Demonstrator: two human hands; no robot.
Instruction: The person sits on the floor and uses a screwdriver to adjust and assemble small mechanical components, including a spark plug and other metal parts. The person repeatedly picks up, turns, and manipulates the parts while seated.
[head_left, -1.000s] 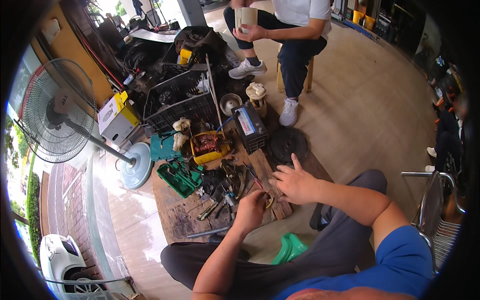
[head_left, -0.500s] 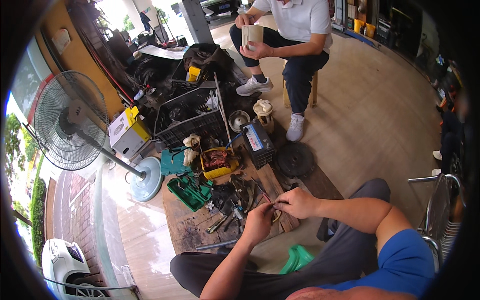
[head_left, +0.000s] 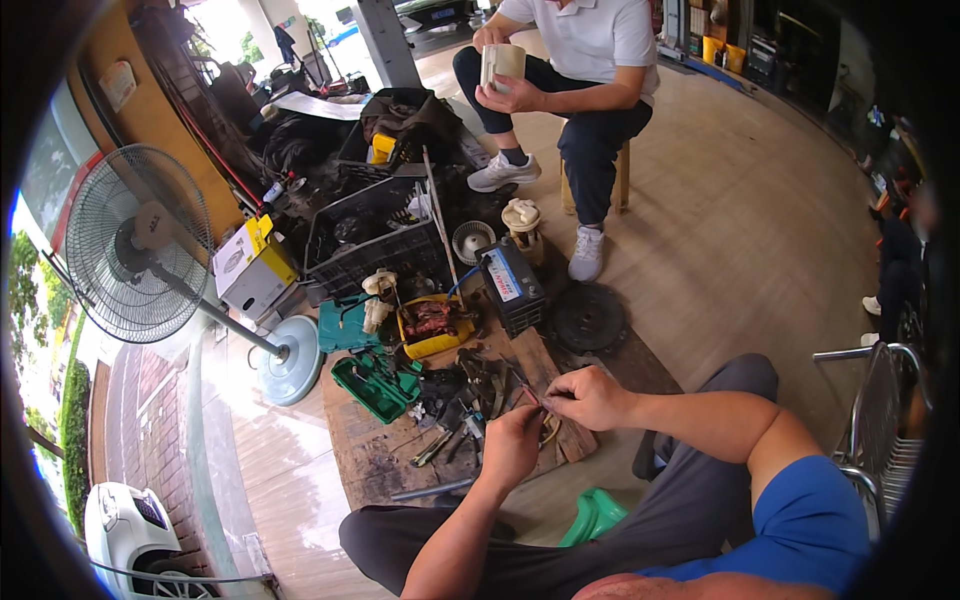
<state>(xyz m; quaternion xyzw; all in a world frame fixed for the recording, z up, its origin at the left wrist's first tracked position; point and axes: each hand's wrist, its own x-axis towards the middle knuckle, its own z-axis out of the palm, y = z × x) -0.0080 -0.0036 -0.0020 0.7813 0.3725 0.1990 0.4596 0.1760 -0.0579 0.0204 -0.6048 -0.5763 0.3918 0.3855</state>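
Note:
My left hand (head_left: 511,442) and my right hand (head_left: 593,399) meet fingertip to fingertip above the front of a wooden board (head_left: 372,462). Both are closed in a pinch on something small and dark that I cannot make out. A thin yellowish loop (head_left: 551,431) shows just below the fingertips; whether it is held or lies on the wood is unclear. Beside my left hand several loose hand tools (head_left: 462,425) lie in a heap. Past them are an open green tool case (head_left: 376,388) and a yellow tray (head_left: 440,342) with reddish parts in it.
A car battery (head_left: 513,290) and a round black disc (head_left: 588,318) stand beyond my hands. Black crates (head_left: 375,225) lie farther back. A standing fan (head_left: 140,240) is at left, a metal chair (head_left: 880,420) at right. A seated person (head_left: 590,80) holds a white part (head_left: 502,66).
My hands have risen very slightly and remain pinched together. The seated person's grip on the white part has shifted a little, and the part is tilted more.

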